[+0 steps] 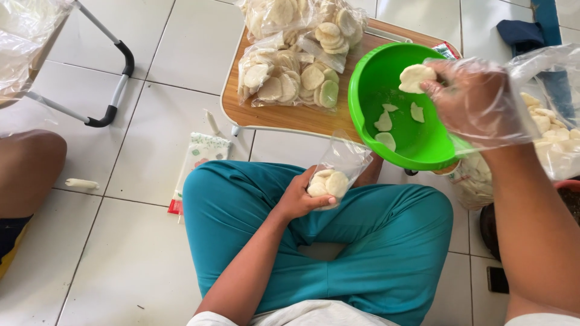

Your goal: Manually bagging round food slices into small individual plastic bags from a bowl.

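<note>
Left of centre, one flat white packet point(196, 166) with a red lower edge lies on the floor tiles. At centre, the left hand point(297, 198) closes around one small clear bag point(337, 172) of pale crackers. Above it, three filled bags point(289, 75) rest on the wooden tray point(284, 115). Upper right, the gloved right hand point(477, 99) pinches a stack of crackers point(414, 77) over one green bowl point(411, 142) holding four loose pieces.

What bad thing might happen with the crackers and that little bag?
The small bag is held by the left hand alone, its mouth floppy, so crackers from the gloved right hand might miss and land on the floor. The green bowl hangs past the low table's edge and may tip.
</note>
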